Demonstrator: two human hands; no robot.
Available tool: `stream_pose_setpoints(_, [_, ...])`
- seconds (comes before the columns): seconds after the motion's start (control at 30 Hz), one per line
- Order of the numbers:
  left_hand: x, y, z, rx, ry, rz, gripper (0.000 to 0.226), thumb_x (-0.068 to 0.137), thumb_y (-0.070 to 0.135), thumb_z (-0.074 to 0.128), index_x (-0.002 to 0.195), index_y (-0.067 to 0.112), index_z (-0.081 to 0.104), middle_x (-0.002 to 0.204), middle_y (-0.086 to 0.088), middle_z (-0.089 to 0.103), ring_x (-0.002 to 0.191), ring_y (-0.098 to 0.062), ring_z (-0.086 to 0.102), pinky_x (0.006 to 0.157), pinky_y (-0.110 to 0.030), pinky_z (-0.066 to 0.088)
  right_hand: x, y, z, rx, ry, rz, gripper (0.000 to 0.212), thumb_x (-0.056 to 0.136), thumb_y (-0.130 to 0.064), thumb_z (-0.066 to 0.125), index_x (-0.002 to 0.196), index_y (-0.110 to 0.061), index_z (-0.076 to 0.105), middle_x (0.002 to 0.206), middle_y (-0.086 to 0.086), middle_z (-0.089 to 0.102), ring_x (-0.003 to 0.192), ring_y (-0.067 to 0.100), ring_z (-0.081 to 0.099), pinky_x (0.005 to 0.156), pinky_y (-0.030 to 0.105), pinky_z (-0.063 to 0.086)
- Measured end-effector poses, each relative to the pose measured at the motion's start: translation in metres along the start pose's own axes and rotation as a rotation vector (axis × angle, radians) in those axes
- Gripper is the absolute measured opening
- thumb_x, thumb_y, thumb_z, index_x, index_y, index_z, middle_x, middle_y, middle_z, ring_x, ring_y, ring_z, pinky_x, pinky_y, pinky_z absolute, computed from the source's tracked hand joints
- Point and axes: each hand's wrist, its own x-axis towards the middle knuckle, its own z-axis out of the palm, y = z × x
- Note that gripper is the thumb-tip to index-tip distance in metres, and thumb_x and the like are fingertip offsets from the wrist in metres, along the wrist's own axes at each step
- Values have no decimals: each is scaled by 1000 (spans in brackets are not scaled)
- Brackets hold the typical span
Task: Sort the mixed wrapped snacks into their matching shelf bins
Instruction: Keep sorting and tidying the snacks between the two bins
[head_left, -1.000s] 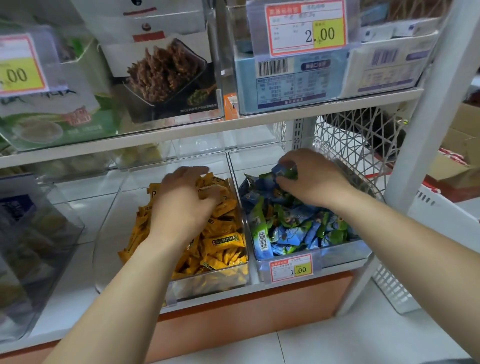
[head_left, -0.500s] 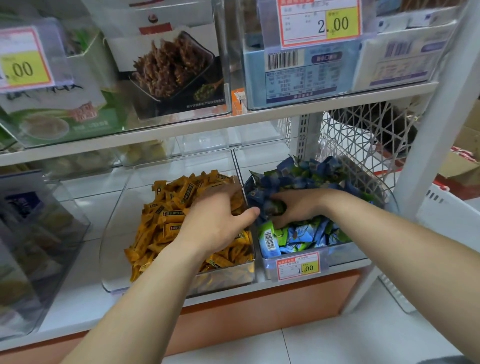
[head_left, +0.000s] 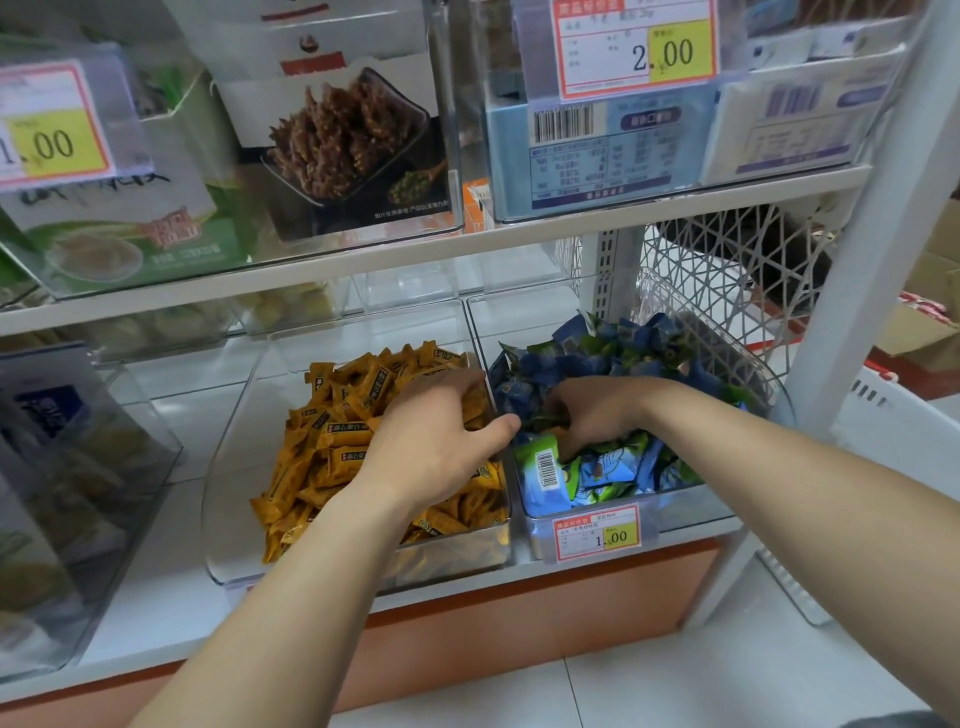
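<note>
The left hand (head_left: 436, 441) lay on the orange snacks (head_left: 332, 447) in one clear bin (head_left: 234, 467), thumb toward the divider; the right hand (head_left: 597, 415) dug curled fingers into the blue-green snacks (head_left: 623, 353) in the adjoining bin (head_left: 685, 506).

I have the left hand (head_left: 436, 441) at mid-frame, palm down, thumb out. The right hand (head_left: 597, 410) is just beside it, fingers curled under, grip hidden.
</note>
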Motion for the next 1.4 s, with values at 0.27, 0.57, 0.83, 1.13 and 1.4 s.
stream_pose_setpoints(0.27, [1,-3,0,9,-5,-4,59,86,62,60,134,30,53,125,8,62,116,-17,55,88,-30,48,-6,-3,4,-50,78,-32,21,86,-25,64,103,-16,70,94,4,73,86,22,67,77,41,55])
stream_pose_setpoints(0.57, [5,-7,2,-31,-10,-19,60,85,61,61,135,30,54,131,8,61,119,-15,55,87,-27,44,-22,13,-14,280,430,-108,19,85,-47,73,98,-33,71,102,-12,70,98,13,64,76,25,45])
stream_pose_setpoints(0.83, [8,12,6,73,155,38,57,85,56,63,134,29,53,128,2,61,119,-22,53,92,-34,47,-30,16,-18,509,508,-99,14,86,-43,75,92,-30,74,78,-19,68,68,-7,62,56,8,39])
stream_pose_setpoints(1.13, [16,34,31,115,143,113,56,87,54,61,138,47,40,119,7,65,114,-22,57,101,-46,42,-36,9,-16,763,525,-154,10,88,-27,74,95,-21,79,88,-6,78,81,6,72,68,11,52])
stream_pose_setpoints(1.4, [24,39,40,304,131,38,55,82,68,53,124,34,62,127,6,58,122,-23,45,102,-42,16,-41,14,-16,866,612,-143,15,94,-20,68,103,-14,78,102,4,77,96,21,72,86,35,59])
